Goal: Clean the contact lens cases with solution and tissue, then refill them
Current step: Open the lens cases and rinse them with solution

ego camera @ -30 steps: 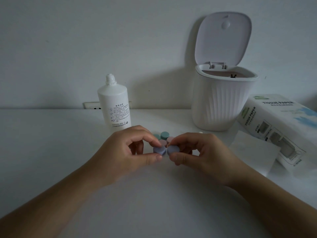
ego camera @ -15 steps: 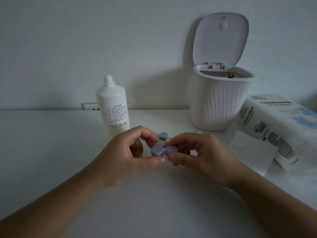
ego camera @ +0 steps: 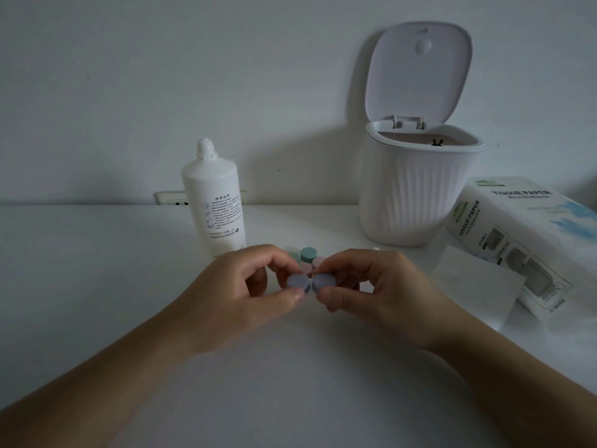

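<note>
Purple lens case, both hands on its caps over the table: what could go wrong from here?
1. Both hands, left hand and right hand, pinch the purple lens case in mid-air; a loosened cap could drop and roll.
2. The pink case and green case lie right behind the fingers and could get knocked.
3. The solution bottle seems uncapped; a bump might spill it.

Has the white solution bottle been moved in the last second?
No. The solution bottle stands in the same spot before the wall socket; neither hand touches it.
</note>
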`<move>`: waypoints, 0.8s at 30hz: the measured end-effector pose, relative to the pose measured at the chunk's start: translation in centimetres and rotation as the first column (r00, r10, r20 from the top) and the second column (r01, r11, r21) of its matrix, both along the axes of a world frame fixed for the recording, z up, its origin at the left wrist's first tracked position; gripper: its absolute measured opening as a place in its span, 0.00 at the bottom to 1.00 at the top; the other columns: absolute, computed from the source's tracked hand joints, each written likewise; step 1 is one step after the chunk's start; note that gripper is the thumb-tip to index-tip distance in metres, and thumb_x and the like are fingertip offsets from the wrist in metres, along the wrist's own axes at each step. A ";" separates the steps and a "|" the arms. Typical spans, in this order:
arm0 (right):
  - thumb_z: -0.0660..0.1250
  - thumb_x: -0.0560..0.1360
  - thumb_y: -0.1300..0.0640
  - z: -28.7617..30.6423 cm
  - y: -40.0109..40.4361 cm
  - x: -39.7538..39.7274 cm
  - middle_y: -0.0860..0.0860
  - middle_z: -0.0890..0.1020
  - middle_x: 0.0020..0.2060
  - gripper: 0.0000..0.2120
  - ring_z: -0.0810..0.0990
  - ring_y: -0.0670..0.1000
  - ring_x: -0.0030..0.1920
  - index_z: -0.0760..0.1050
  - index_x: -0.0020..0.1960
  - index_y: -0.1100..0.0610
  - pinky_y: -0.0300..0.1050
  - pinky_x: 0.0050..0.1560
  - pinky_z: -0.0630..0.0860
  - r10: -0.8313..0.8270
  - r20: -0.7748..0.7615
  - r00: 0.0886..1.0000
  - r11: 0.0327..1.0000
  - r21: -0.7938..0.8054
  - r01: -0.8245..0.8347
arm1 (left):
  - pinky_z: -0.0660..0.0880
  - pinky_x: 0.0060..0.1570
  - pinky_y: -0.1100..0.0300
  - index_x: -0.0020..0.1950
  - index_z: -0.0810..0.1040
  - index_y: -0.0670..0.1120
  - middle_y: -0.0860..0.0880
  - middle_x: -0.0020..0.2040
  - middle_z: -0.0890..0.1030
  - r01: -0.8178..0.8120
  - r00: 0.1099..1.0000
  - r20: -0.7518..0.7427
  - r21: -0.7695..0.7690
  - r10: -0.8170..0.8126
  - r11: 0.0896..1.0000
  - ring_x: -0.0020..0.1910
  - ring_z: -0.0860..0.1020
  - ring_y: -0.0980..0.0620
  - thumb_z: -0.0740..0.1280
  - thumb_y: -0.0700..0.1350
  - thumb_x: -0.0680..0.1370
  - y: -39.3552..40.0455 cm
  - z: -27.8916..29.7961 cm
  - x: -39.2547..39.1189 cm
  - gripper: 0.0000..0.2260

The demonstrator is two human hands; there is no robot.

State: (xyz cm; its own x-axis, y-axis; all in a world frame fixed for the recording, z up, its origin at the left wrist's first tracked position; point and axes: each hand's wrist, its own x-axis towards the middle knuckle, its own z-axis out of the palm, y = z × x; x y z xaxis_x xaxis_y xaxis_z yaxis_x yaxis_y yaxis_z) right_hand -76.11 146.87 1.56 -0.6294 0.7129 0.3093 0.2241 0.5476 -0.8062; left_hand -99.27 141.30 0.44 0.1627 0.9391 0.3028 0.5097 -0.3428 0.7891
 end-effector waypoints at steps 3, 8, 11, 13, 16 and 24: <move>0.76 0.73 0.56 0.0 0.0 0.0 0.49 0.86 0.39 0.09 0.84 0.47 0.37 0.83 0.53 0.48 0.48 0.43 0.80 -0.016 0.001 1.000 1.000 -0.007 0.016 | 0.69 0.34 0.64 0.66 0.79 0.62 0.57 0.47 0.80 0.095 0.995 0.036 -0.060 -0.093 0.994 0.33 0.70 0.52 0.66 0.56 0.72 -0.2 0.1 -0.1 0.22; 0.76 0.73 0.56 0.0 -0.1 0.0 0.49 0.86 0.41 0.10 0.84 0.47 0.38 0.83 0.53 0.47 0.45 0.44 0.81 0.005 -0.001 1.000 1.000 -0.022 -0.005 | 0.68 0.30 0.66 0.63 0.76 0.61 0.57 0.45 0.80 -0.016 1.000 -0.003 -0.008 0.016 1.000 0.29 0.68 0.59 0.72 0.62 0.67 -0.2 0.0 0.2 0.25; 0.76 0.73 0.56 0.0 0.0 -0.1 0.49 0.86 0.40 0.10 0.84 0.48 0.38 0.83 0.53 0.47 0.48 0.44 0.81 -0.004 -0.001 1.000 1.000 -0.021 0.004 | 0.63 0.27 0.65 0.47 0.79 0.54 0.56 0.28 0.72 -0.061 0.998 -0.019 0.064 0.063 0.996 0.25 0.64 0.59 0.72 0.62 0.69 -0.1 0.1 -0.1 0.15; 0.76 0.73 0.56 0.0 -0.1 -0.1 0.50 0.86 0.40 0.09 0.84 0.49 0.38 0.83 0.52 0.48 0.50 0.44 0.81 -0.003 -0.001 1.000 1.000 -0.024 0.003 | 0.64 0.28 0.66 0.48 0.82 0.55 0.57 0.27 0.71 -0.018 0.998 -0.053 0.075 0.022 0.997 0.26 0.66 0.59 0.70 0.60 0.73 -0.3 0.2 0.0 0.10; 0.76 0.73 0.56 0.0 -0.1 0.0 0.50 0.86 0.41 0.09 0.84 0.51 0.39 0.83 0.53 0.47 0.52 0.44 0.81 0.004 -0.001 1.000 1.000 -0.029 -0.005 | 0.64 0.29 0.71 0.52 0.83 0.60 0.62 0.34 0.78 0.013 0.998 -0.067 0.115 -0.005 0.993 0.26 0.67 0.60 0.73 0.54 0.76 -0.5 0.4 0.2 0.06; 0.76 0.73 0.55 0.1 -0.2 -0.1 0.47 0.86 0.39 0.10 0.83 0.44 0.38 0.82 0.53 0.47 0.36 0.43 0.78 0.026 0.021 0.999 0.998 -0.050 -0.025 | 0.61 0.27 0.71 0.44 0.82 0.55 0.62 0.27 0.72 0.003 0.992 -0.123 0.161 0.017 0.987 0.25 0.66 0.60 0.76 0.55 0.73 -0.3 0.1 0.1 0.07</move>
